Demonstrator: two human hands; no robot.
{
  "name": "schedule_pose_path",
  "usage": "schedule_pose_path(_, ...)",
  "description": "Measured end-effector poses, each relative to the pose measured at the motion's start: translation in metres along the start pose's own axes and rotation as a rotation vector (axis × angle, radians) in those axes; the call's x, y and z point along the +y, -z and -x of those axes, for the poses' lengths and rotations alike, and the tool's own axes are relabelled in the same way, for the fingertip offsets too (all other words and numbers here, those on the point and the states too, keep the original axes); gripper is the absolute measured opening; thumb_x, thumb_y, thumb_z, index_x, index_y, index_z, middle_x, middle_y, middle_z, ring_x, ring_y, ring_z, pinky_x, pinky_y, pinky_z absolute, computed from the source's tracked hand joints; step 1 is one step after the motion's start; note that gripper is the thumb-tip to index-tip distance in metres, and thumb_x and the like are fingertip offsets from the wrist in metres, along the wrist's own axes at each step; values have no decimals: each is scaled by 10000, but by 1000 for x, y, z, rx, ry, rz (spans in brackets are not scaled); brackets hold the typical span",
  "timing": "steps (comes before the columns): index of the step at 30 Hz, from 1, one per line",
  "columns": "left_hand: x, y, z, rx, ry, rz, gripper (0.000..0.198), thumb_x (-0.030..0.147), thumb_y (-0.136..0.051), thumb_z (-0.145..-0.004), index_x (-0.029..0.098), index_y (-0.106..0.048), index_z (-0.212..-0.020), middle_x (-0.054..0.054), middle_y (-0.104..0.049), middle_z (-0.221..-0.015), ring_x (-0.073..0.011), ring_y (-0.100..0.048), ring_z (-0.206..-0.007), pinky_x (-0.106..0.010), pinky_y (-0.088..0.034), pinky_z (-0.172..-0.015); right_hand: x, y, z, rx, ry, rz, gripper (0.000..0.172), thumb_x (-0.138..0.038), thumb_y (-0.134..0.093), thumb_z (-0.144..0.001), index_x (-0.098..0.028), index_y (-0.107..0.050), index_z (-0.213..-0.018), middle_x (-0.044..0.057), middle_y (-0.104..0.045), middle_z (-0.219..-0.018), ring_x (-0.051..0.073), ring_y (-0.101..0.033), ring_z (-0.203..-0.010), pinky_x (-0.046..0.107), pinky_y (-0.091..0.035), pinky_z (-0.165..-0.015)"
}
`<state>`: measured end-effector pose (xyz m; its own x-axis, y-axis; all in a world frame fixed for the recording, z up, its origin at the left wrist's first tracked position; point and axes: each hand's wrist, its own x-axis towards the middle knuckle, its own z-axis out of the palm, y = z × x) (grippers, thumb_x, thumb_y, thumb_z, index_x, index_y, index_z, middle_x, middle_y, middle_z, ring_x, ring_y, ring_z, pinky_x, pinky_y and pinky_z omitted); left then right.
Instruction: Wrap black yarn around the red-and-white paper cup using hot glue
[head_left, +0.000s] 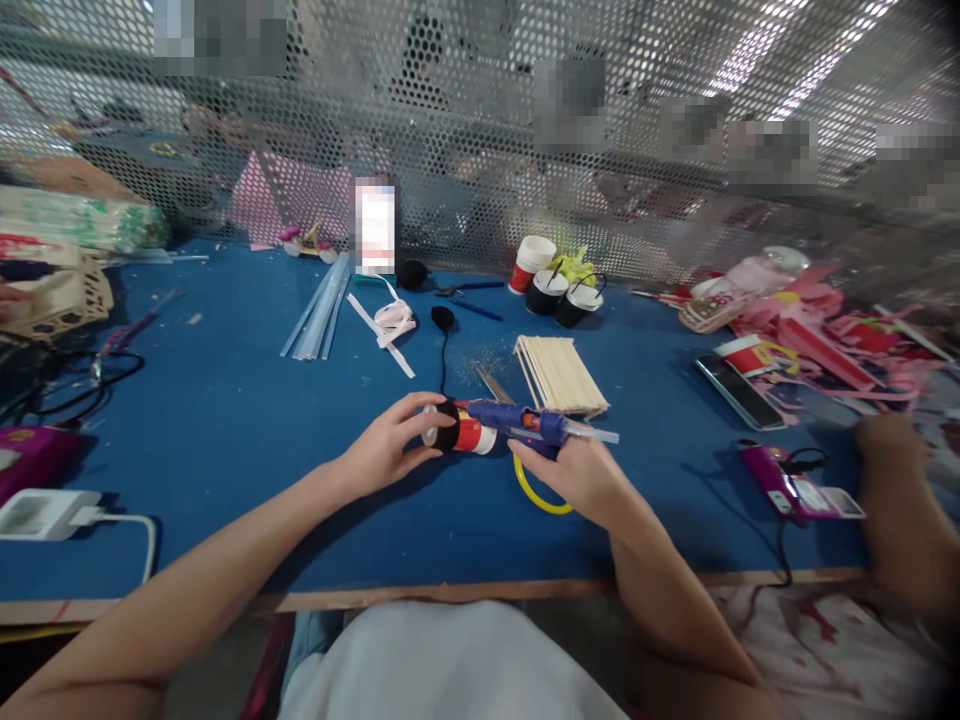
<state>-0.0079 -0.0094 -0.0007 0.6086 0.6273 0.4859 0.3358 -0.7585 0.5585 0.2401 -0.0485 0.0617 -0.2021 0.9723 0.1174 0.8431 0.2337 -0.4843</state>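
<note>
My left hand (390, 440) is closed round a small red and white paper cup (474, 436) tipped on its side, its left part wrapped in black. In my right hand (589, 475) is a blue glue gun (499, 413), a clear glue stick (596, 432) poking from its back. The gun's nozzle end points left, over the cup; whether it touches the cup I cannot tell. Beneath the gun and my right hand lie scissors with a yellow handle (536, 497), partly hidden. A black ball-like piece with a cord (442, 318) lies just beyond the cup.
Farther back are glue sticks (319, 310), white ribbon (394, 322), pliers (469, 290), a wooden-stick panel (562, 375) and several small cups (532, 262). A phone (739, 392) and pink scraps (817, 335) lie right, near another person's arm (900, 500). Perforated metal mesh (465, 170) closes the back.
</note>
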Motion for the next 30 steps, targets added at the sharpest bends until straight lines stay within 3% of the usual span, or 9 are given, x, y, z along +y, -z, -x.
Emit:
schedule_pose_path(11,-3,0,0,48,107,101,345,253,-588,-826,210,-503,-1158,-130,-467,-1225,-241,-488,-1144,-440,-478,-932,2,-2,7,4,-22,-17,250,-380,-530,-788,-197,-639,-919,66,-687,-862,218,-651,-779,303,-507,-662)
schedule_pose_path(16,-1,0,0,76,197,275,356,256,-612,-807,217,-526,-1150,-114,-462,-1196,-222,-509,-1102,-358,-558,-817,3,-3,8,17,17,-36,256,-375,-542,-782,-194,-639,-934,67,-686,-864,221,-647,-805,309,-510,-695)
schedule_pose_path(23,-2,-2,0,120,352,404,373,295,-638,-785,205,-530,-1130,-89,-487,-1132,-163,-580,-925,-302,-580,-730,2,-3,11,-7,24,-25,284,-408,-535,-784,-180,-620,-930,71,-673,-854,229,-640,-817,337,-499,-757)
schedule_pose_path(30,-2,-2,0,124,371,415,379,297,-642,-780,204,-529,-1129,-85,-494,-1122,-153,-581,-898,-302,-576,-726,3,-3,11,-17,31,-35,235,-397,-546,-779,-203,-610,-896,51,-678,-843,213,-640,-792,322,-500,-752)
